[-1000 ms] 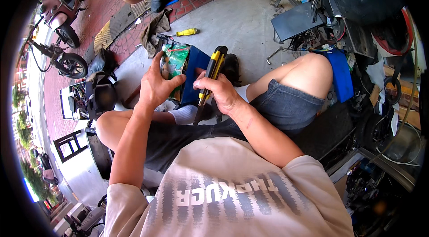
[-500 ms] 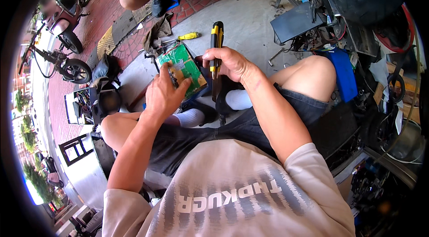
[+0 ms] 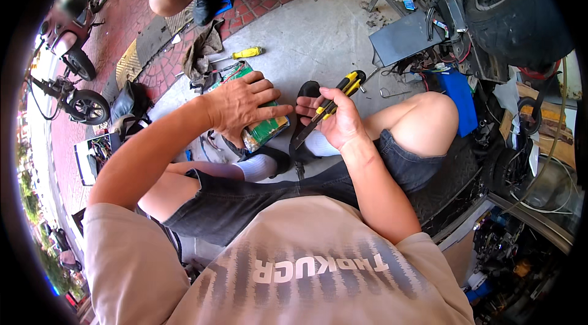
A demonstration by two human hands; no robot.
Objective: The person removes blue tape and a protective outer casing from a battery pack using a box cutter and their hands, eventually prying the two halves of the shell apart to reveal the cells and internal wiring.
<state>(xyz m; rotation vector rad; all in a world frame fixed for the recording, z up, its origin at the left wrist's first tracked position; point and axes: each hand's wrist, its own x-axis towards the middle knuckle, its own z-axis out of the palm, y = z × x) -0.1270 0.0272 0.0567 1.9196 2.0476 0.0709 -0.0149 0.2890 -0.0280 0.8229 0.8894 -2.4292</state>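
Head view: my left hand [image 3: 250,101] is spreading over the green-wrapped pack [image 3: 268,131], fingers lying across its top and thumb bracing the near side, apparently to steady it. The pack is sitting out in front of me between my knees [image 3: 432,113], probably for easy reach by both hands; whether it is resting on the floor [image 3: 294,25] or partly on a shoe [image 3: 310,88], I cannot tell. My right hand [image 3: 337,120] is gripping the utility knife [image 3: 326,108] under the thumb, its other fingers reaching out loosely behind. The blade [image 3: 304,134] is slanting down toward me, apart from the pack, perhaps to spare my left hand. Beyond, a yellow-handled screwdriver [image 3: 247,52] is lying beside a dark rag [image 3: 204,49], seemingly set aside within reach.
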